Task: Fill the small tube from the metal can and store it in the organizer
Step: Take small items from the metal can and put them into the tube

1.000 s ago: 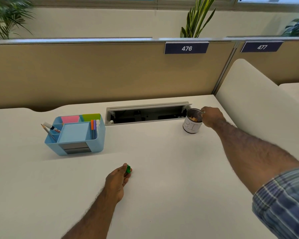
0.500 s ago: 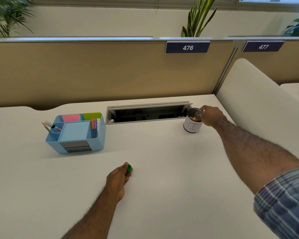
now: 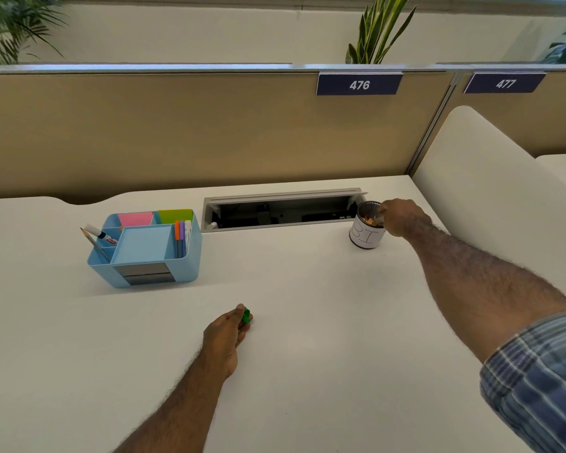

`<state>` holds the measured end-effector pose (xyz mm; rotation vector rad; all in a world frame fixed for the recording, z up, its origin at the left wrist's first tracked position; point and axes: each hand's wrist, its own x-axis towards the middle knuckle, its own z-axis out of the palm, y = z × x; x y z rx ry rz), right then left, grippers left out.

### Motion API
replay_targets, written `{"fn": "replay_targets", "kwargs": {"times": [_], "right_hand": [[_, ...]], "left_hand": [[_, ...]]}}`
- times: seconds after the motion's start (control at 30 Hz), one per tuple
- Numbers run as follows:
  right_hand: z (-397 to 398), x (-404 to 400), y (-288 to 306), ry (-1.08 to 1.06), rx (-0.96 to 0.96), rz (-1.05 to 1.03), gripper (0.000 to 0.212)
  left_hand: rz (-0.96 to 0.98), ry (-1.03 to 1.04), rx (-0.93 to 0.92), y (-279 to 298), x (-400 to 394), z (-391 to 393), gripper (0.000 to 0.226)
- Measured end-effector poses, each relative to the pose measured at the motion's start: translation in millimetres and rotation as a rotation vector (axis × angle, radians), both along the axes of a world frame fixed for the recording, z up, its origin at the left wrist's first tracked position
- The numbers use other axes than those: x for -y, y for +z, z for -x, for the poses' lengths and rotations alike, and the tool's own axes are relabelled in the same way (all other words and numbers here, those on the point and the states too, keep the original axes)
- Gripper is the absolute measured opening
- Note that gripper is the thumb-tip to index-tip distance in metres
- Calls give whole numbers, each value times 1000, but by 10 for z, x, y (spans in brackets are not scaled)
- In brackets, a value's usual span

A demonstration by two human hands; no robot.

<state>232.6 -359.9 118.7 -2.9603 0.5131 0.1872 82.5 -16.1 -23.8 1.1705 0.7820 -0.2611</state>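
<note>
A metal can [image 3: 366, 235] with a white paper label stands at the back right of the white desk, holding small orange-tinted pieces. My right hand [image 3: 402, 217] is at the can's rim, fingers closed on a small clear tube [image 3: 378, 218] that dips into the can's mouth. My left hand [image 3: 226, 335] rests on the desk in the near middle, pinching a small green cap [image 3: 246, 316]. The light blue organizer [image 3: 183, 266] sits at the left, with pens, a pencil and coloured sticky notes in its compartments.
An open cable tray [image 3: 281, 212] is sunk into the desk just left of the can. A beige partition runs along the back, and a white curved divider [image 3: 490, 197] rises at the right.
My right hand has shifted slightly down at the can's rim, bringing the tube lower into the mouth. My left hand and the green cap have stayed in place.
</note>
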Motion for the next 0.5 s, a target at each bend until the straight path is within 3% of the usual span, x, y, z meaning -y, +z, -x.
{"fn": "replay_targets", "kwargs": {"times": [0.1,0.17,0.37,0.5], "right_hand": [[-13,3,-29,-75,114,-22,38],[-22,4,-48,-170,173,-173,42],[-39,-103,-73,-475,370,-866,37],[96,-225,-89,-583,295,-1413,28]], "left_hand": [[-3,4,-5,4,6,0,39],[0,7,-4,6,7,3,40],[16,17,4,29,20,12,26],[16,18,6,11,19,14,18]]}}
